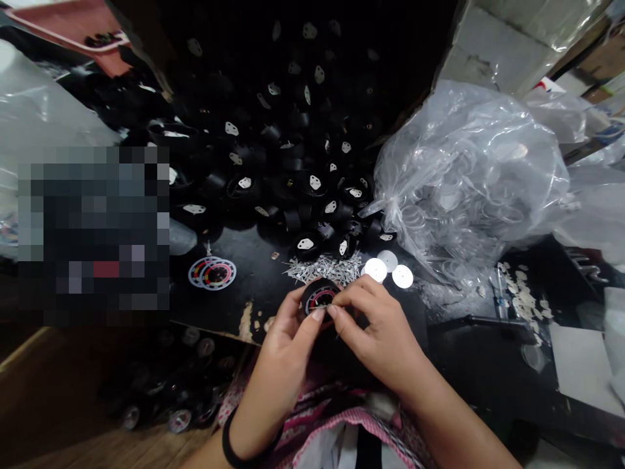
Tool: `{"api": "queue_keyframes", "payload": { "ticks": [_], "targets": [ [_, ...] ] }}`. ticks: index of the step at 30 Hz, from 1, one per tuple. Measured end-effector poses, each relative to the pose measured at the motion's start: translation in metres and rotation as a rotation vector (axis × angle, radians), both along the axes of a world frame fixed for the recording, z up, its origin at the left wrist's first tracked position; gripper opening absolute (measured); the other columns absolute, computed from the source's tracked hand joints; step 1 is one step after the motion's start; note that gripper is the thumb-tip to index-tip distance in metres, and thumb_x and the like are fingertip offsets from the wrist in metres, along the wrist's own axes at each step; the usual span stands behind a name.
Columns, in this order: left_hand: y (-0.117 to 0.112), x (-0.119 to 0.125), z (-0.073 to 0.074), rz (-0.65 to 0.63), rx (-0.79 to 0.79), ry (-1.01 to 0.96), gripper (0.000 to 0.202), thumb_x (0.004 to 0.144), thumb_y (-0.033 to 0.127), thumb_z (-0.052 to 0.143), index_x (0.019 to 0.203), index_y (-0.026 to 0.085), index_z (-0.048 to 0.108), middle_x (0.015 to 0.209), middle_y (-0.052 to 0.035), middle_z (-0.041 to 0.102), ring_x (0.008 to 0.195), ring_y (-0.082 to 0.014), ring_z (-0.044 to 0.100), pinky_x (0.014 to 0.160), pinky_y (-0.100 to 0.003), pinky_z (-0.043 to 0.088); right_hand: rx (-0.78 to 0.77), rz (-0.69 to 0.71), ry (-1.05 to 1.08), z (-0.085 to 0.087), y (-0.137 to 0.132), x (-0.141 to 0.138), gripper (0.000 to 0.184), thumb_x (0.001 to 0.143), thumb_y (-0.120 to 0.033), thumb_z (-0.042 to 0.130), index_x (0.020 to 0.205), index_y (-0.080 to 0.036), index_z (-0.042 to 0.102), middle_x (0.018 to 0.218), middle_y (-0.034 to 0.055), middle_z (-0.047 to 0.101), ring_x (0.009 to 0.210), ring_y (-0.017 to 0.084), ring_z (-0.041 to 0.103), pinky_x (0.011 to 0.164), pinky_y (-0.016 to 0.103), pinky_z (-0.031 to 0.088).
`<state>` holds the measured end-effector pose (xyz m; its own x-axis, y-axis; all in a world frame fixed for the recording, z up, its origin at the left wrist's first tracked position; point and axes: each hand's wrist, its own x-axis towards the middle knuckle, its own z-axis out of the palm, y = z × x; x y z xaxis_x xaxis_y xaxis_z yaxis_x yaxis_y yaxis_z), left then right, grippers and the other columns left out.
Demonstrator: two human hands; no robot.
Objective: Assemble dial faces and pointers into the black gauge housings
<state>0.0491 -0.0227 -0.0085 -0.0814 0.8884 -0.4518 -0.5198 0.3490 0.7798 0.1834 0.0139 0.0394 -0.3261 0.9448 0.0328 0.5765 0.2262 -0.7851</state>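
Both hands meet over the near edge of a black worktable. My left hand is closed around a small round black gauge housing with a red-and-white dial face. My right hand pinches at the housing's near rim, thumb and forefinger pressed together; whatever it holds is too small to make out. Just beyond the hands lies a heap of small white needle parts. Three round silvery discs lie to the right of it.
A large pile of black housings with white backs fills the table's far side. Printed dial faces lie at left. A clear plastic bag of rings sits right, white scraps beyond. More housings lie below the table edge.
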Motion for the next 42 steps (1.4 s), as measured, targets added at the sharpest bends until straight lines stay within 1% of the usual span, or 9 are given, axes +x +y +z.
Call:
{"api": "queue_keyframes", "payload": {
  "ticks": [4, 9, 16, 21, 30, 33, 37, 39, 42],
  "targets": [
    [-0.003, -0.004, -0.001, -0.047, 0.045, 0.033, 0.026, 0.084, 0.035, 0.074, 0.109, 0.032, 0.067, 0.113, 0.0008, 0.072, 0.107, -0.0215, 0.066, 0.092, -0.032, 0.053, 0.019, 0.01, 0.023, 0.003, -0.004, 0.004, 0.011, 0.093, -0.019, 0.058, 0.083, -0.02, 0.063, 0.087, 0.001, 0.059, 0.084, 0.015, 0.057, 0.075, 0.029, 0.043],
    [-0.007, -0.008, 0.003, -0.048, 0.067, 0.112, 0.03, 0.08, 0.034, 0.077, 0.109, 0.03, 0.069, 0.111, -0.0012, 0.073, 0.104, -0.0212, 0.068, 0.091, -0.028, 0.054, 0.014, 0.014, 0.064, 0.007, -0.009, 0.006, 0.011, 0.095, -0.021, 0.057, 0.085, -0.021, 0.063, 0.089, 0.0019, 0.061, 0.087, 0.016, 0.058, 0.077, 0.031, 0.044],
    [-0.008, -0.011, 0.016, -0.046, 0.173, 0.359, 0.019, 0.082, 0.033, 0.074, 0.101, 0.031, 0.071, 0.101, 0.0002, 0.074, 0.095, -0.0188, 0.071, 0.085, -0.025, 0.056, 0.031, 0.02, 0.027, 0.011, -0.015, 0.004, 0.014, 0.096, -0.022, 0.056, 0.083, -0.021, 0.06, 0.084, 0.0007, 0.062, 0.081, 0.015, 0.057, 0.075, 0.03, 0.043],
    [-0.013, -0.013, 0.023, -0.026, 0.22, 0.5, 0.019, 0.08, 0.03, 0.075, 0.099, 0.031, 0.073, 0.101, -0.0007, 0.074, 0.094, -0.0213, 0.071, 0.083, -0.026, 0.057, -0.013, -0.02, 0.064, 0.014, -0.023, 0.001, 0.015, 0.096, -0.018, 0.058, 0.08, -0.021, 0.059, 0.074, -0.0035, 0.061, 0.07, 0.012, 0.055, 0.073, 0.027, 0.04],
    [-0.022, -0.019, 0.023, -0.065, 0.194, 0.6, 0.027, 0.077, 0.033, 0.077, 0.104, 0.033, 0.074, 0.093, 0.0001, 0.075, 0.074, -0.0208, 0.071, 0.058, -0.024, 0.054, -0.163, -0.1, 0.257, 0.012, -0.032, -0.007, 0.02, 0.094, -0.018, 0.058, 0.074, -0.021, 0.056, 0.067, -0.0059, 0.057, 0.06, 0.008, 0.049, 0.06, 0.019, 0.04],
    [-0.023, -0.02, 0.02, -0.071, 0.157, 0.582, 0.03, 0.074, 0.034, 0.079, 0.104, 0.031, 0.075, 0.098, -0.001, 0.076, 0.078, -0.0228, 0.072, 0.062, -0.026, 0.055, -0.189, -0.116, 0.291, 0.012, -0.031, -0.009, 0.021, 0.093, -0.019, 0.057, 0.072, -0.019, 0.055, 0.066, -0.0054, 0.056, 0.059, 0.008, 0.049, 0.058, 0.017, 0.039],
    [-0.023, -0.019, 0.02, -0.131, 0.189, 0.572, 0.029, 0.081, 0.026, 0.071, 0.11, 0.031, 0.071, 0.107, -0.0002, 0.075, 0.094, -0.0225, 0.071, 0.081, -0.029, 0.055, -0.243, -0.113, 0.258, 0.011, -0.03, -0.004, 0.027, 0.092, -0.024, 0.055, 0.066, -0.018, 0.052, 0.06, -0.0051, 0.052, 0.055, 0.008, 0.048, 0.053, 0.016, 0.038],
    [-0.023, -0.018, 0.02, -0.202, 0.234, 0.528, 0.031, 0.086, 0.022, 0.065, 0.115, 0.032, 0.068, 0.109, 0.0008, 0.075, 0.099, -0.0204, 0.07, 0.089, -0.03, 0.053, -0.25, -0.1, 0.202, 0.005, -0.029, -0.001, 0.03, 0.092, -0.029, 0.055, 0.063, -0.018, 0.052, 0.057, -0.0048, 0.052, 0.052, 0.008, 0.047, 0.05, 0.016, 0.037],
    [-0.019, -0.018, 0.019, -0.248, 0.254, 0.45, 0.031, 0.089, 0.02, 0.061, 0.118, 0.03, 0.063, 0.109, 0.0008, 0.074, 0.101, -0.0186, 0.068, 0.092, -0.03, 0.05, -0.206, -0.107, 0.134, -0.005, -0.024, -0.004, 0.036, 0.091, -0.04, 0.057, 0.062, -0.019, 0.055, 0.055, -0.004, 0.052, 0.05, 0.009, 0.047, 0.046, 0.017, 0.036]
  ]
}}
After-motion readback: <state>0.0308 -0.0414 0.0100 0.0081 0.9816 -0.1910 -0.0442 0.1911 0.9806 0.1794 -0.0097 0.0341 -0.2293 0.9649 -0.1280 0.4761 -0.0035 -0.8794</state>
